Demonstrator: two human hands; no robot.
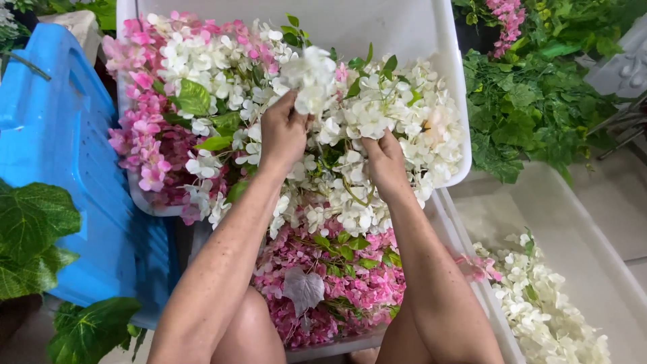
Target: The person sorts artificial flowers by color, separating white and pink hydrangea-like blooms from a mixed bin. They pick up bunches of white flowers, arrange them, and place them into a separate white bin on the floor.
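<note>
Overhead, both hands work in a white tub heaped with white and pink artificial flowers: left hand has its fingers closed around a white flower cluster, raised just above the heap near the tub's middle. Right hand pinches into the white blooms beside it, fingers curled shut on stems, though which stem I cannot tell. Nearer, a second tub holds pink flowers; a blue crate leans at left, a tub of white flowers at right.

White flower cluster, apparently raised above tub
</note>
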